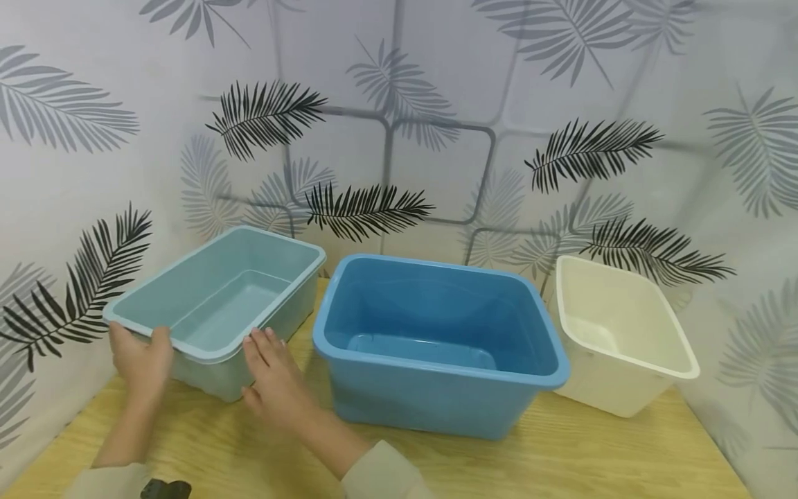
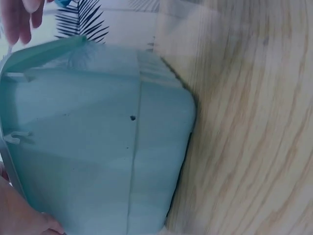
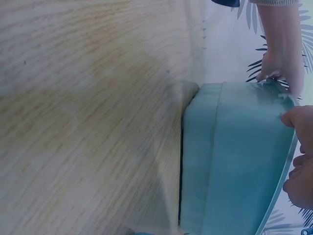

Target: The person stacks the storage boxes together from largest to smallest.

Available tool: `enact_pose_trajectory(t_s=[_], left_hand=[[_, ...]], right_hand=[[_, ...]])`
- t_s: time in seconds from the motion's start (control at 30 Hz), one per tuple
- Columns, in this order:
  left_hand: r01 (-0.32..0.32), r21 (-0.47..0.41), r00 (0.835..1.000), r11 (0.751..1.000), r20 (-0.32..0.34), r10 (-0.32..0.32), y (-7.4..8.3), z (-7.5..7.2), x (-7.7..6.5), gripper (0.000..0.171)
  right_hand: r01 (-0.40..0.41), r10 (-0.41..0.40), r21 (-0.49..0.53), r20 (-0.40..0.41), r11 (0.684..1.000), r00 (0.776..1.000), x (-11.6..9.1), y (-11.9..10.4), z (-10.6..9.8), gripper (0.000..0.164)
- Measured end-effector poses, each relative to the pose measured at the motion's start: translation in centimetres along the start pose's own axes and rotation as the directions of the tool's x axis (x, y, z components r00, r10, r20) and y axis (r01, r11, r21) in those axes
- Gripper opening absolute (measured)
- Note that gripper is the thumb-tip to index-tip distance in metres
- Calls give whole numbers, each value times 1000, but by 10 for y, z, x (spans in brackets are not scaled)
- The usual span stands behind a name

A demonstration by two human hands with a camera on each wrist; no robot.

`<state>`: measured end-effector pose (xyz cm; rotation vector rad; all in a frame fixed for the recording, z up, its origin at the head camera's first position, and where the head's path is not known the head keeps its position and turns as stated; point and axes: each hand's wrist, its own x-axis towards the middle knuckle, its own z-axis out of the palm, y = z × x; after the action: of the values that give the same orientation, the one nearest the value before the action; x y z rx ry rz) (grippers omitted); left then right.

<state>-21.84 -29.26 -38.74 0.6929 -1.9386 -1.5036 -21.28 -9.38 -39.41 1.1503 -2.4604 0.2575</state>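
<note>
At the left of the table stands a grey-green plastic basin (image 1: 212,312), slightly angled, with a double edge showing at its near corner. My left hand (image 1: 142,364) grips its near left corner, thumb against the front wall and fingers round the side. In the left wrist view, the basin's front wall (image 2: 88,147) has a small dark hole and little tabs under the rim. My right hand (image 1: 277,378) rests at the near right corner, fingers straight along the rim and thumb lower down. The right wrist view shows the right hand (image 3: 301,152) right at the rim.
A larger blue basin (image 1: 430,402) stands in the middle, close to the right hand. Right of it is a cream basin (image 1: 614,381). All stand on a wood-grain table (image 1: 561,464), with a leaf-patterned cloth (image 1: 436,83) hanging behind.
</note>
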Motion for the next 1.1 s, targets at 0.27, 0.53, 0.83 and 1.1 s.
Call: enact_pose_trajectory(t_s=[0.27,0.53,0.83,1.1], left_hand=[[-44,154,997,987,63,35,1,-16,6,66],[-397,383,917,834,191,349,25,-5,-36,59],[-672,544,727,503,355,587,31,15,-72,49],[-742,580,627,334,426,653,23,20,-81,31]], right_hand=[[-8,8,-5,-1,1000,1000,1,5,-1,61],[-53,53,-33,-9,998,999,7,12,0,63],[-73,74,-65,11,995,997,9,15,2,64],[-55,56,-77,12,996,998,13,17,3,66]])
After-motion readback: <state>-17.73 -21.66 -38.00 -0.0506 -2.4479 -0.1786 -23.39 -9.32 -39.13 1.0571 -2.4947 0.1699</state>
